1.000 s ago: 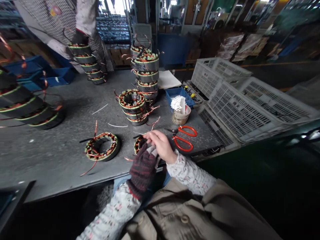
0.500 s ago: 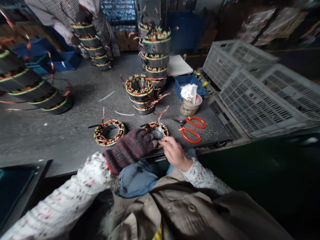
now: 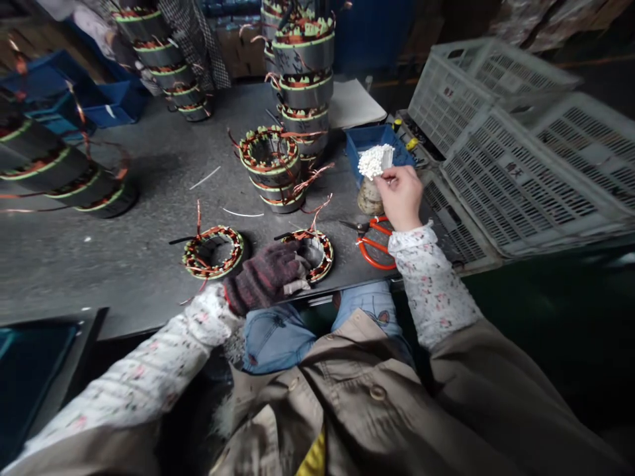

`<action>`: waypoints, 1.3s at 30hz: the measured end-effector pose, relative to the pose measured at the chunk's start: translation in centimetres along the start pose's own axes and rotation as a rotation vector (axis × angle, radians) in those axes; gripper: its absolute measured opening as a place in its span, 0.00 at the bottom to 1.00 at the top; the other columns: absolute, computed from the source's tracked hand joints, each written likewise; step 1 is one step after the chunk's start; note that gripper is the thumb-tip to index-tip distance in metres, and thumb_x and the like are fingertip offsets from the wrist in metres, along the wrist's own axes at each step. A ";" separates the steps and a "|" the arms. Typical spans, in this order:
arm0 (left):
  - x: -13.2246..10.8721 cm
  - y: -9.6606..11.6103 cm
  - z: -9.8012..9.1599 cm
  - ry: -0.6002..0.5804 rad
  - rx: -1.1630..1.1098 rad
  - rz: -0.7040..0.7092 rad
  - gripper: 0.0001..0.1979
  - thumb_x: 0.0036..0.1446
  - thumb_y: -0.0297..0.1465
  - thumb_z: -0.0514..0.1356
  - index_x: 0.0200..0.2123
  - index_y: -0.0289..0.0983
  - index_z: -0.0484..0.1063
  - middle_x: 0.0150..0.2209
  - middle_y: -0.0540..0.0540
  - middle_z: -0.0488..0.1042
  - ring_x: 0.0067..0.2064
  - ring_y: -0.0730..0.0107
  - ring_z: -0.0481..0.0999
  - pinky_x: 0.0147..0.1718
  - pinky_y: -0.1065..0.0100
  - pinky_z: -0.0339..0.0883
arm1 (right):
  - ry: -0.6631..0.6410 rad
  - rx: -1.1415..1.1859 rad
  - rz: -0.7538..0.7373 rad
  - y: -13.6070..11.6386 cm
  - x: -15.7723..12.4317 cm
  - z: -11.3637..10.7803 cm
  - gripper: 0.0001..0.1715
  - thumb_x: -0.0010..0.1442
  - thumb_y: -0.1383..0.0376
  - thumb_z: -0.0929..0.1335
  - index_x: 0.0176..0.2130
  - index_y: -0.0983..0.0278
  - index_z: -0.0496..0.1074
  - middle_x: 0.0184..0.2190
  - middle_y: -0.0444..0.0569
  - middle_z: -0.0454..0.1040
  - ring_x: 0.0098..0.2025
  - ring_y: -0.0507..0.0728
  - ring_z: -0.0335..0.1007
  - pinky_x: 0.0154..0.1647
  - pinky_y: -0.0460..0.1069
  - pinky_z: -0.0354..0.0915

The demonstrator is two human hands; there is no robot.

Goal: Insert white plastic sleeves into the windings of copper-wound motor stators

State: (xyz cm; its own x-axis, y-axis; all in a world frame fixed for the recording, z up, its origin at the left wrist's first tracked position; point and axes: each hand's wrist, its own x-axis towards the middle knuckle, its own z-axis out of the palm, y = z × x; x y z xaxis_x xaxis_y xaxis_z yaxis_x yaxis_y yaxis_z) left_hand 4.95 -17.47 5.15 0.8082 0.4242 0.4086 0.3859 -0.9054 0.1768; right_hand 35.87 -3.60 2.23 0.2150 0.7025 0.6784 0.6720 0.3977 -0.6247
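Observation:
My left hand (image 3: pixel 270 274), in a dark knitted glove with bare fingertips, is closed on the left side of a small motor stator (image 3: pixel 325 259) with copper wire ends. The stator lies flat near the table's front edge. My bare right hand (image 3: pixel 403 195) reaches over to a tub (image 3: pixel 370 196), its thumb and fingers pinched at a bundle of thin white sticks (image 3: pixel 375 161). Whatever is between those fingertips is too small to make out. Orange-handled scissors (image 3: pixel 370 254) lie below my right hand, partly covered by it. Another stator (image 3: pixel 213 252) lies left of my gloved hand.
Stacked stators (image 3: pixel 303 86) stand behind, with a shorter stack (image 3: pixel 272 168) before them and a leaning stack (image 3: pixel 64 165) at left. A blue bin (image 3: pixel 354 145) sits behind the tub. Grey plastic crates (image 3: pixel 526 172) border the right. A co-worker's sleeve (image 3: pixel 94 26) shows at upper left.
My right hand has left the stator's edge and moved up and right to the white sticks. My left hand stays on the stator. The view has tilted slightly down.

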 end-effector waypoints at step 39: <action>-1.0 4.7 5.2 0.337 0.348 -0.383 0.27 0.70 0.38 0.58 0.64 0.27 0.56 0.53 0.35 0.72 0.60 0.54 0.70 0.65 0.56 0.62 | -0.579 0.639 -0.088 -11.4 -15.9 -6.6 0.16 0.70 0.67 0.59 0.30 0.64 0.67 0.25 0.47 0.72 0.28 0.52 0.70 0.31 0.48 0.65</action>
State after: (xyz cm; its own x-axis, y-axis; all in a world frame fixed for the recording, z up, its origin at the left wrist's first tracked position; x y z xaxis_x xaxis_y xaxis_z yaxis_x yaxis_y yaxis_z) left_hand 8.23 -22.07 0.91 0.4205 0.6385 0.6446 0.7893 -0.6078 0.0871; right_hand 29.48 -23.22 1.09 -0.3306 0.7744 0.5395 0.1045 0.5981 -0.7946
